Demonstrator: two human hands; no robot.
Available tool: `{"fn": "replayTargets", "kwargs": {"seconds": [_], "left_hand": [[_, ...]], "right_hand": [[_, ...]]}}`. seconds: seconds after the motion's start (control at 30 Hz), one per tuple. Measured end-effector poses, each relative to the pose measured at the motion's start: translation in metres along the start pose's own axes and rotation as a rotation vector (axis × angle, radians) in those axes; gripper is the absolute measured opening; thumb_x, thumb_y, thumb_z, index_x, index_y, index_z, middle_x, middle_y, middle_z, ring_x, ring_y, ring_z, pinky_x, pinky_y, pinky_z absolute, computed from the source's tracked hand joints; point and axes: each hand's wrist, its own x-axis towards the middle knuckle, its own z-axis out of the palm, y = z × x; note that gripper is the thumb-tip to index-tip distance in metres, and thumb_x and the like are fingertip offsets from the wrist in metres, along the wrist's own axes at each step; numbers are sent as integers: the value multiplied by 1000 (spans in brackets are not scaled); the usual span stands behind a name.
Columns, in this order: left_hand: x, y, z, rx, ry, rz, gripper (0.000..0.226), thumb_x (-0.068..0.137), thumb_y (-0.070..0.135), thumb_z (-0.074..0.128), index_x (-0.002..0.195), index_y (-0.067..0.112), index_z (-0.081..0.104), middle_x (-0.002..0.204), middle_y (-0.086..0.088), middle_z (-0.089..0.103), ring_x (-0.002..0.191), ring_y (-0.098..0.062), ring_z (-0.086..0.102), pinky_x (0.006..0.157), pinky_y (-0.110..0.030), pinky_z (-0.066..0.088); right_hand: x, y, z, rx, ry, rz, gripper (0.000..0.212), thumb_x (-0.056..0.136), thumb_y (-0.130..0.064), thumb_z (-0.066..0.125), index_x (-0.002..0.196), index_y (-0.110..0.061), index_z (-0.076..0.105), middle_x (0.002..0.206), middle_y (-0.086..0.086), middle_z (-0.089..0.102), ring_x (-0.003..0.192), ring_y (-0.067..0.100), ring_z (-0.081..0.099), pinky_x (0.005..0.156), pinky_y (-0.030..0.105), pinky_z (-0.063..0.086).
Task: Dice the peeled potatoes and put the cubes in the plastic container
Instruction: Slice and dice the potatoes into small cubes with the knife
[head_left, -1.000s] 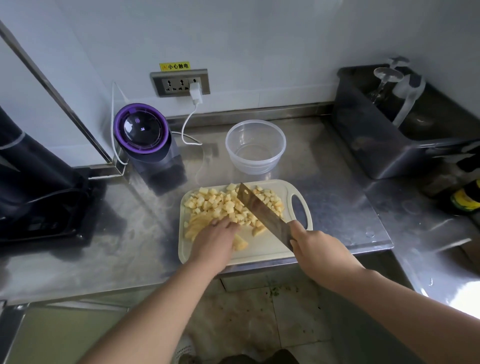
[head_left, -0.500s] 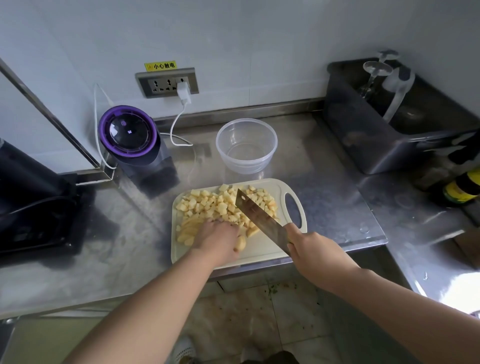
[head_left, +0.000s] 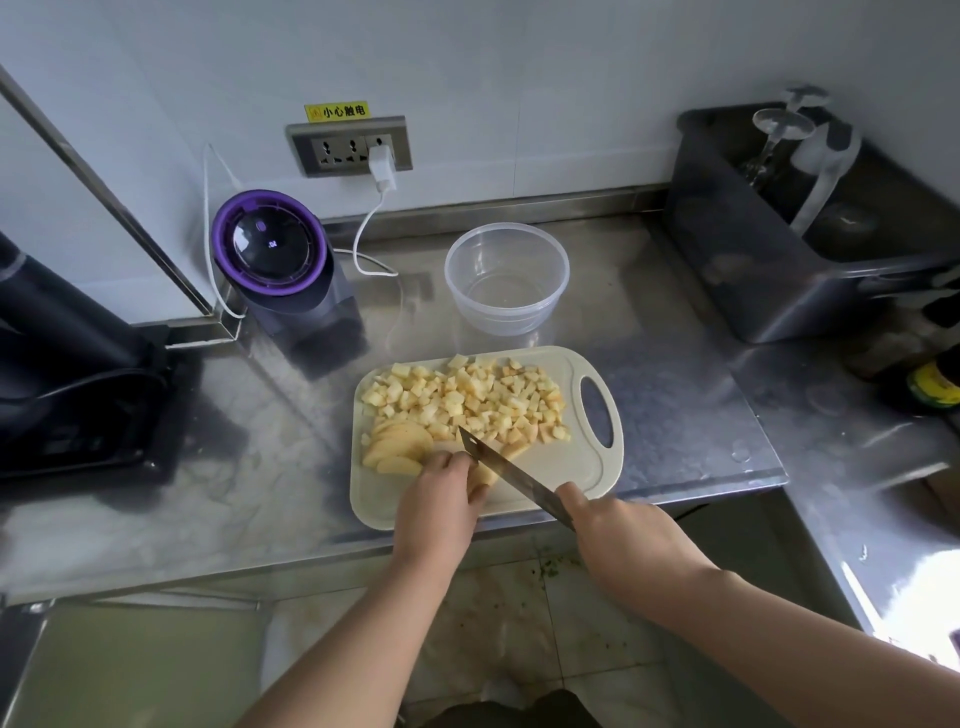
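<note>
A pale cutting board (head_left: 561, 467) lies at the counter's front edge. Several potato cubes (head_left: 467, 397) are heaped on its far half. Fanned potato slices (head_left: 397, 447) lie at its left. My left hand (head_left: 441, 499) holds a potato piece (head_left: 480, 475) down near the board's front, fingers curled over it. My right hand (head_left: 618, 540) grips the handle of a cleaver (head_left: 506, 473), whose blade runs diagonally beside my left fingers. The clear plastic container (head_left: 506, 280) stands behind the board, with nothing in it.
A purple-lidded appliance (head_left: 275, 254) stands left of the container, its white cable plugged into the wall socket (head_left: 353, 145). A dark grey bin (head_left: 753, 270) with a glass sits at the right. A black device (head_left: 67, 374) occupies the left. Bottles (head_left: 935, 384) stand far right.
My left hand pulled back toward the board's front edge, uncovering the slices. The cleaver blade came nearer and lower, away from the cube pile. The camera view shifted slightly.
</note>
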Motion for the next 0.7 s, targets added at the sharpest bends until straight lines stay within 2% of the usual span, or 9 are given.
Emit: {"fn": "replayTargets", "kwargs": {"seconds": [0.13,0.27,0.5,0.7], "left_hand": [[0,-2,1,-2,16,3,23,93,35,60,108,18,65,110,2,64,92,-15,64,71,-22,45],[1,-2,3,-5,29,23,22,93,33,60,106,17,66,108,2,65,92,-15,65,71,-20,44],[2,-5,7,-39,25,19,17,92,28,62,103,16,65,105,2,66,91,-14,65,72,-21,46],[0,-6,5,-99,35,17,22,92,33,61,106,16,65,104,4,65,89,-12,64,68,-16,41]], "right_hand": [[1,-1,-1,7,-17,-8,45,88,5,37,125,-20,29,70,0,46,66,23,54,60,35,44],[3,0,-1,-19,-29,-47,46,88,6,37,127,-18,29,74,1,49,66,22,54,57,33,42],[7,0,0,-25,-81,-40,47,92,4,41,132,-17,28,82,0,50,72,19,55,64,32,47],[7,2,-5,54,-57,23,39,91,2,41,121,-21,31,89,7,61,72,21,60,60,34,49]]}}
